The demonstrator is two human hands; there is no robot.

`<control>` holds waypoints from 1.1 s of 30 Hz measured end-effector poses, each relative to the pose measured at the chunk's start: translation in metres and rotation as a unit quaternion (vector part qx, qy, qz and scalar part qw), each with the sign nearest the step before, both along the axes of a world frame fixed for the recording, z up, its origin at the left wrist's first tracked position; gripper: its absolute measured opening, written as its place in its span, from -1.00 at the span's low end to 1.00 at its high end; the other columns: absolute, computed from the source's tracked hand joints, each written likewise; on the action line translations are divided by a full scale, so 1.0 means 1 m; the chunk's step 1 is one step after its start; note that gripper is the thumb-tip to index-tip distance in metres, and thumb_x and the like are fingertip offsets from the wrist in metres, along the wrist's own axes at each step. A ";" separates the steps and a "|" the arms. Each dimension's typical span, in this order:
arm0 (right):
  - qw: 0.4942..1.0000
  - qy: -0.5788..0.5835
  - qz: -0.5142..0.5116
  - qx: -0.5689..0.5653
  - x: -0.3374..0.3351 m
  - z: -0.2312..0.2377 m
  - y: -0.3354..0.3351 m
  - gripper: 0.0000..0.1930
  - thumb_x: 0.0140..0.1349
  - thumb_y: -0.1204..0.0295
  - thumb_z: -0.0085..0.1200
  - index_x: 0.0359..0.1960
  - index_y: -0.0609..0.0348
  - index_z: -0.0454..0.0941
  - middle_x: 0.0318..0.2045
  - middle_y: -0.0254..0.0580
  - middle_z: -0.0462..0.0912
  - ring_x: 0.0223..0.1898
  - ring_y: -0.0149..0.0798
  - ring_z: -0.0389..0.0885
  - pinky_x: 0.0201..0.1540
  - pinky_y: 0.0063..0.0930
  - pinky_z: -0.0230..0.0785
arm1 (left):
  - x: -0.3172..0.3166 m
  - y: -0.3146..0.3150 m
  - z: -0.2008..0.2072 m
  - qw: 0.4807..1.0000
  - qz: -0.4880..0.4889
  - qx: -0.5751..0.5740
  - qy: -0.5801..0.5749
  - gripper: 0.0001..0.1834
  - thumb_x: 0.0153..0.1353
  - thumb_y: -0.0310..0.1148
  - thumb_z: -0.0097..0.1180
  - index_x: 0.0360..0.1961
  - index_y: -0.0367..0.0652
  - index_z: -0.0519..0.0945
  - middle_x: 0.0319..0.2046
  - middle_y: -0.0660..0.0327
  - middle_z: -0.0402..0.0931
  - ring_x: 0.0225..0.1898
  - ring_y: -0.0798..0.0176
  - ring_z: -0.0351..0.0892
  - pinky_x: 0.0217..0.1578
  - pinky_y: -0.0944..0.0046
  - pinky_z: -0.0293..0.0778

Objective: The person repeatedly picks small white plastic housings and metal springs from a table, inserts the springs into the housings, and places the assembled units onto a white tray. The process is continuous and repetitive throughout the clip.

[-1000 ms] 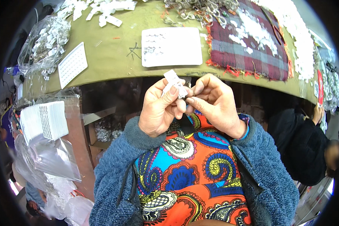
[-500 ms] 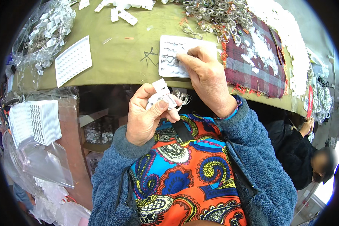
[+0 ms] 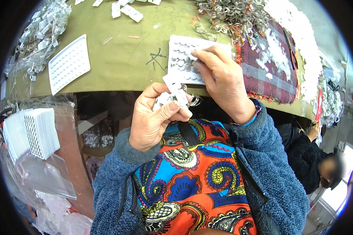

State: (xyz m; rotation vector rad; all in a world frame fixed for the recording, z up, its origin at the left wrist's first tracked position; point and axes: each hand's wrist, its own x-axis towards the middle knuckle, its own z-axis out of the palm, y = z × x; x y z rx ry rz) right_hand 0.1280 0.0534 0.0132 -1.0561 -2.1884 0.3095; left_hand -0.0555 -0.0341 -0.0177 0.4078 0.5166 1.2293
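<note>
My left hand (image 3: 155,115) is closed around a small bunch of white tags (image 3: 172,84) with thin silvery rings (image 3: 195,101) hanging from it, just in front of the table edge. Over a white plastic tray (image 3: 176,43) with rows of round hollows, my right hand (image 3: 223,74) has its thumb and forefinger bent toward each other. Whatever lies between those fingertips is too small to make out. Several silvery rings (image 3: 187,62) sit in the hollows beside the fingertips. The right part of the tray is hidden under the hand.
A second white tray (image 3: 69,64) lies at left on the green table (image 3: 117,62). Tangled silvery rings (image 3: 231,17) are heaped at the back, beside a plaid cloth (image 3: 268,78). Stacked trays (image 3: 41,131) stand lower left. Another person (image 3: 310,164) is at right.
The right thumb and forefinger have shifted slightly over the tray and parted a little. My left hand keeps its bunch of tags. The whole view has shifted slightly.
</note>
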 end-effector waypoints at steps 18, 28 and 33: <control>0.989 0.111 0.070 -0.069 -0.008 0.007 -0.040 -0.82 0.05 0.70 0.24 -0.28 0.29 0.63 -0.35 -0.14 0.61 -0.41 -0.24 0.63 -0.36 -0.48 0.48 | 0.006 0.004 -0.015 0.999 0.012 -0.017 -0.028 -0.77 0.37 -0.52 0.06 0.01 -0.34 0.45 -0.24 0.04 0.64 -0.31 0.18 0.73 -0.22 0.19 0.75; 0.975 0.162 0.079 -0.129 -0.009 0.002 -0.044 -0.67 0.09 0.78 0.16 -0.08 0.31 0.64 -0.30 -0.15 0.60 -0.34 -0.32 0.63 -0.28 -0.48 0.51 | 0.004 0.003 -0.017 0.999 0.014 -0.023 -0.028 -0.79 0.38 -0.51 0.05 0.00 -0.34 0.45 -0.23 0.06 0.62 -0.32 0.25 0.70 -0.24 0.19 0.74; 0.970 0.222 0.065 -0.080 -0.017 -0.002 -0.041 -0.63 0.00 0.76 0.20 -0.09 0.29 0.63 -0.39 -0.16 0.64 -0.40 -0.23 0.64 -0.32 -0.42 0.50 | 0.004 0.006 -0.012 0.999 0.016 -0.020 -0.032 -0.80 0.37 -0.50 0.07 -0.03 -0.33 0.47 -0.27 0.07 0.62 -0.34 0.26 0.70 -0.26 0.22 0.73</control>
